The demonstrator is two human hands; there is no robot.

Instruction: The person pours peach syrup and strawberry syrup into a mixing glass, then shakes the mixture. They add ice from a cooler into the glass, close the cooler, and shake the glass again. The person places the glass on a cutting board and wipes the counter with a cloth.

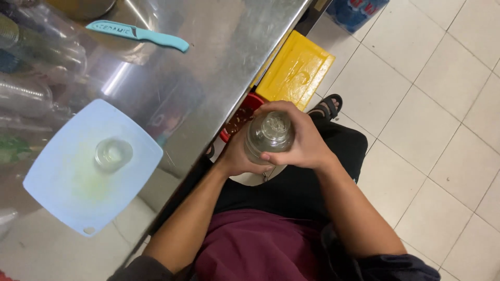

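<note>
Jar (269, 136), clear glass, sitting centre frame, off bench (224, 47) edge, above lap. Left hand (237, 156) wrapping jar's side; right hand (304, 143) clamping over top. Looks like gripping or twisting step; next move likely needing firm counter-hold. Counting: one jar, one small glass (112, 153) on one pale cutting board (62, 177), one teal knife (138, 34).

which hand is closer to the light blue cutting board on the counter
Left. The left hand grips the clear jar on the side facing the light blue cutting board, though well clear of it. The right hand wraps the jar's far side, over the floor.
</note>
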